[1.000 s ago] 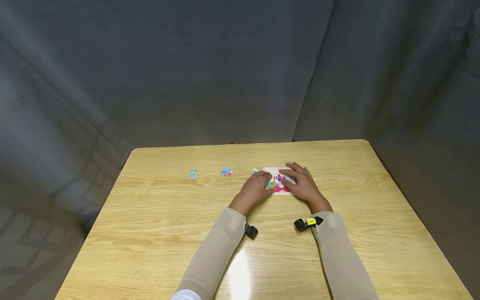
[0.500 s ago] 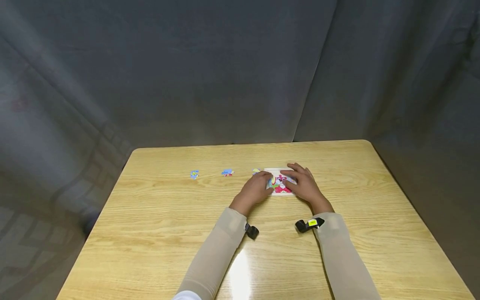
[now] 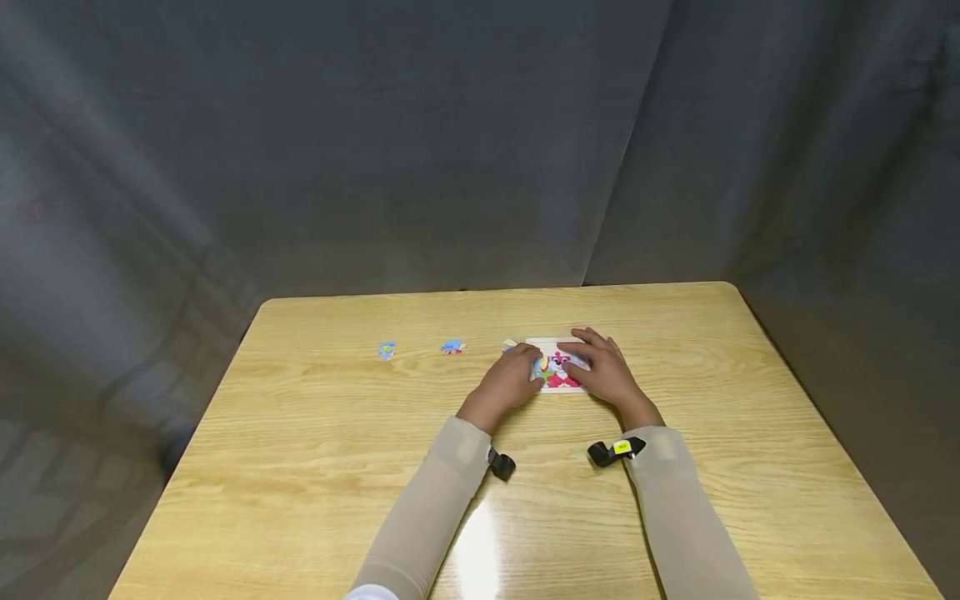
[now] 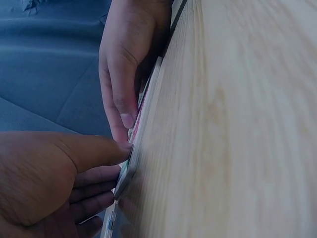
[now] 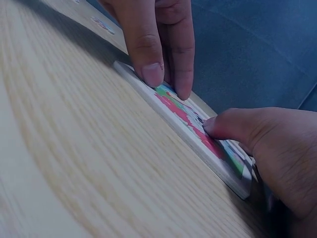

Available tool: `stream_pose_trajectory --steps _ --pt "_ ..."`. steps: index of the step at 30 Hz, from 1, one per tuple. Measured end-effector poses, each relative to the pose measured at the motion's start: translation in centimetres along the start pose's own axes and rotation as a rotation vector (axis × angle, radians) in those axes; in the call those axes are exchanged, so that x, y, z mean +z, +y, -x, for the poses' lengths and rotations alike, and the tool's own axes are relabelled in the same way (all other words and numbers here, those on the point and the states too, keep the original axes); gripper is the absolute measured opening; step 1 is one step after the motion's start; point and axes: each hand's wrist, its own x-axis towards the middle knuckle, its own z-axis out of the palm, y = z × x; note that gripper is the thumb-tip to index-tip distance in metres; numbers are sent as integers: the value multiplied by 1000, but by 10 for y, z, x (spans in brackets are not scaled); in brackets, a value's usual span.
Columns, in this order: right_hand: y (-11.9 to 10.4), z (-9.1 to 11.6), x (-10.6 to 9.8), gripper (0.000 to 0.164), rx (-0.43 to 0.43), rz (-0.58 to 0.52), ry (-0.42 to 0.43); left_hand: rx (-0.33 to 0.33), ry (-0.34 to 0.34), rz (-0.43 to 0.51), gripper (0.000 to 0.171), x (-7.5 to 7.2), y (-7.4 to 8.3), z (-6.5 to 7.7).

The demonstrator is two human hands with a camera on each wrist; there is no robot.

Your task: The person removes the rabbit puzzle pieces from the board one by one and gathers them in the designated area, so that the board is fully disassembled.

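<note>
Nearest you, your beige sleeves [image 3: 423,517] reach forward over the wooden table [image 3: 300,458], a bit of white cuff [image 3: 372,592] at the left one. A black device sits at each wrist, the left one [image 3: 501,463] plain, the right one [image 3: 602,453] with a yellow label. Beyond them, your left hand [image 3: 510,382] has its thumb and a finger touching the puzzle board [image 3: 551,342] at its left end, fingers relaxed. Your right hand [image 3: 612,377] spreads over the right part, its thumb resting on the pink-and-white figure [image 3: 558,379]; neither hand is clenched. The board lies flat between your hands, a pale band along its far side. Left of it lie three loose pieces: one [image 3: 509,343] just beside it, partly hidden by your left hand, then a second [image 3: 452,347] and a third [image 3: 386,351] farther left. A dark curtain [image 3: 450,150] hangs behind the table.
</note>
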Motion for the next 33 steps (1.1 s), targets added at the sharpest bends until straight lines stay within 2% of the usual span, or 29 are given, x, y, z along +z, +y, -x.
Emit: stream_pose_trajectory --steps 6,15,26,33 --pt "-1 -2 2 39 11 -6 -17 3 4 19 47 0 -3 1" --pt "0 -1 1 39 25 -2 -16 -20 16 104 43 1 -1 1" --pt "1 1 2 39 31 2 -14 -32 34 39 35 0 1 -1" --pt "0 0 2 39 30 21 -12 2 65 22 33 -3 0 0"
